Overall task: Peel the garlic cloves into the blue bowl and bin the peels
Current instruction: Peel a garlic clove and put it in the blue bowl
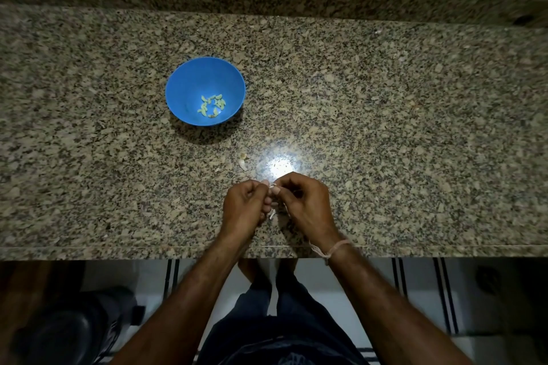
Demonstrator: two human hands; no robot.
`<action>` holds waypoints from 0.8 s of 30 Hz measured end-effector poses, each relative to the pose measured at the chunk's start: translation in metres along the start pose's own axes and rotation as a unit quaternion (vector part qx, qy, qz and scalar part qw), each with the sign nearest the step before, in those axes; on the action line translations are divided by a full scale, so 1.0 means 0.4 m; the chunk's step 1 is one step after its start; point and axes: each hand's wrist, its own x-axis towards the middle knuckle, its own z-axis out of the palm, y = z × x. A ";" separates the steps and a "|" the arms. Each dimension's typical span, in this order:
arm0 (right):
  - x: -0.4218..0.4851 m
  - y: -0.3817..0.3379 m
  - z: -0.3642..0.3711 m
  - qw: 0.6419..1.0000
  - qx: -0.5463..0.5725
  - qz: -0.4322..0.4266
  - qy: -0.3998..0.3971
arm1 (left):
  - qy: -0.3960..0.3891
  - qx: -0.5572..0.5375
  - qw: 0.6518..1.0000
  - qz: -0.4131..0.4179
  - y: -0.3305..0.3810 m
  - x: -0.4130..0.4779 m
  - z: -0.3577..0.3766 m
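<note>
A blue bowl (189,83) stands on the granite counter, left of centre, with several peeled yellowish cloves (212,105) in its bottom. My left hand (244,206) and my right hand (305,201) meet near the counter's front edge, both with curled fingers pinching a small garlic clove (273,187) between their tips. Bits of white peel (272,214) hang or lie just below the fingers. An unpeeled clove (243,163) lies on the counter a little beyond my hands, between them and the bowl.
The speckled granite counter (385,115) runs the full width, with a raised ledge and wood behind it. A bright light glare (280,164) sits beyond my hands. Below the front edge, a dark round object (68,329) stands on the floor at left.
</note>
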 end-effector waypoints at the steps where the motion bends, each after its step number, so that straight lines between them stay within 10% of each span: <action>1: -0.001 0.001 0.000 1.000 -0.001 0.003 -0.003 | 0.002 0.026 0.999 0.020 0.001 -0.003 -0.001; 12: 0.007 -0.031 -0.013 0.961 0.174 0.206 -0.065 | 0.005 0.236 0.935 0.266 -0.005 -0.022 0.002; 24: 0.001 -0.014 -0.002 0.949 0.211 0.230 -0.041 | 0.063 0.179 0.958 0.217 0.011 -0.033 0.006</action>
